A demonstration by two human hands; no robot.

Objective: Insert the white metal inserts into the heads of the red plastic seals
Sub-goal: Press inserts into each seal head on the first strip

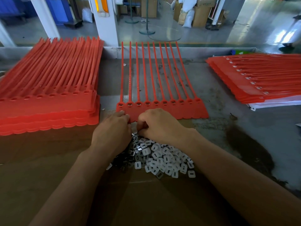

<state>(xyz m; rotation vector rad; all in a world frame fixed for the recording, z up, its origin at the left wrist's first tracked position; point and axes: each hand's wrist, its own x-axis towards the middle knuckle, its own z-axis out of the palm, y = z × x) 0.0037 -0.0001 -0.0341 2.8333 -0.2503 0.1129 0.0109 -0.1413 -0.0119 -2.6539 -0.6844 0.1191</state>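
We are bracing the strip of red seals (164, 111), laid just behind the pile of white inserts (164, 159) for short reaches, with bent fingers of our left hand (112, 128); whether our curled right hand (157, 125) is pinching one, we cannot tell.

**partsguy:** that flat red plastic strip of joined seals (162, 111), glossy or matt?

**benchrat:** smooth, soft sheen, a bit see-through at the tab edge. Same for the left stack of red plastic strips (48, 103). The pile of small white square inserts (164, 159) looks milky matt, with a few bright shiny metal faces. Flat brown cardboard sheet (48, 160) is matt; the grey tabletop (228, 111) is rough and stained.
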